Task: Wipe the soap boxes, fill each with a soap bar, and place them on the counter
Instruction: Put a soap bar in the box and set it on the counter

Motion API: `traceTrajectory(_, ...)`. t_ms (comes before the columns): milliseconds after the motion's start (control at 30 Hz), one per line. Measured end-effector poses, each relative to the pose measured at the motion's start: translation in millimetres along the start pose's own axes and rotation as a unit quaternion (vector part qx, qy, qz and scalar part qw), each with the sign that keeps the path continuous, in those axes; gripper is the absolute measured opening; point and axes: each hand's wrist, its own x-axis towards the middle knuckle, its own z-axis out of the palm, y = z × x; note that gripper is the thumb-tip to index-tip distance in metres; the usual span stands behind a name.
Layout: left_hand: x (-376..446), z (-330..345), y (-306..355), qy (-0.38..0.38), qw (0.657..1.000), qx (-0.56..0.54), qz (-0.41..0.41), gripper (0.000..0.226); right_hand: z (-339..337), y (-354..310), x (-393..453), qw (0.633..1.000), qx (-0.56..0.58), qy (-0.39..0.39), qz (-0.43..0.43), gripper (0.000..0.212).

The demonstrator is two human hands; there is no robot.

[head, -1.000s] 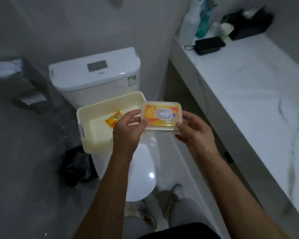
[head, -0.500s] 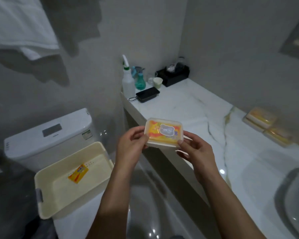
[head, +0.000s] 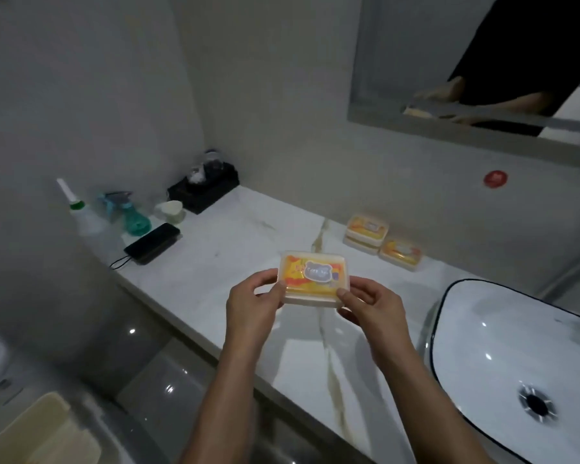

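Head view: the left hand (head: 250, 306) and right hand (head: 370, 304) pinch the closed soap box (head: 313, 279) by its 2 ends, held above the marble counter (head: 221, 252). Against the wall sit 2 filled boxes (head: 382, 241), beside the sink (head: 503, 360).

I'm looking at a dim bathroom with plain grey walls (head: 265, 95) and a white marble bench (head: 235, 249) veined in gold running along the right-hand wall. A mirror (head: 416, 61) hangs above it, with a small red round sticker (head: 495, 179) on the wall below. A white black-rimmed basin (head: 503, 349) sits at right; the glossy floor (head: 168, 373) catches small points of light.
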Motion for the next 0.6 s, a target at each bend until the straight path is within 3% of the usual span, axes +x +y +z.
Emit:
traceTrajectory(267,50.1,98.4,-0.9,-0.126,0.989,0.063,0.041,0.019,-65.4,2.9,50.5,0.989,-0.039,0.142,0.0,0.031)
traceTrajectory(600,142.6,186.4,-14.6,-0.284,0.94,0.152,0.111,0.039,-93.0,13.7,132.1,0.95,-0.051,0.299,0.07,0.022)
